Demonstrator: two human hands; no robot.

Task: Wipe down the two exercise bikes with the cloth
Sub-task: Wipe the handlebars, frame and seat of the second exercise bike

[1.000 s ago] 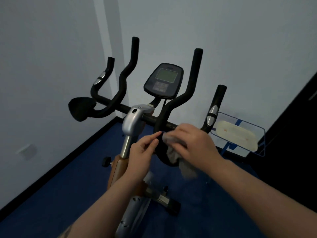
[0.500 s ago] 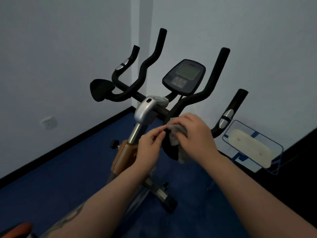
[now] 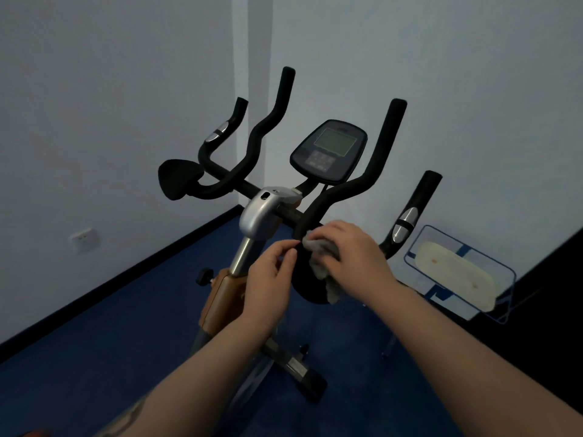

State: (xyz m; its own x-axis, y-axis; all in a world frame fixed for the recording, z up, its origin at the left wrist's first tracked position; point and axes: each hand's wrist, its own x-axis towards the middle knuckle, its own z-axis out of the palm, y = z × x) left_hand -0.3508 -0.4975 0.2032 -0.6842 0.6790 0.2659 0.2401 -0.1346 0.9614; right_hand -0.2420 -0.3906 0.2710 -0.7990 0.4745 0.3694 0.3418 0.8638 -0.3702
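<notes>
At centre frame the right hand [image 3: 353, 253] presses a grey cloth [image 3: 318, 247], fingers curled over it, against the bike [image 3: 262, 212] handlebar's right elbow pad [image 3: 307, 285]. The left hand [image 3: 271, 275] pinches the pad's edge. Above sits the console [image 3: 329, 149].

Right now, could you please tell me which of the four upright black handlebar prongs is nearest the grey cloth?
The tall inner right prong: the right hand presses the grey cloth at its base; the others stand apart.

Pale walls [image 3: 110, 89], blue carpet [image 3: 94, 357], wall socket [image 3: 84, 239]
</notes>
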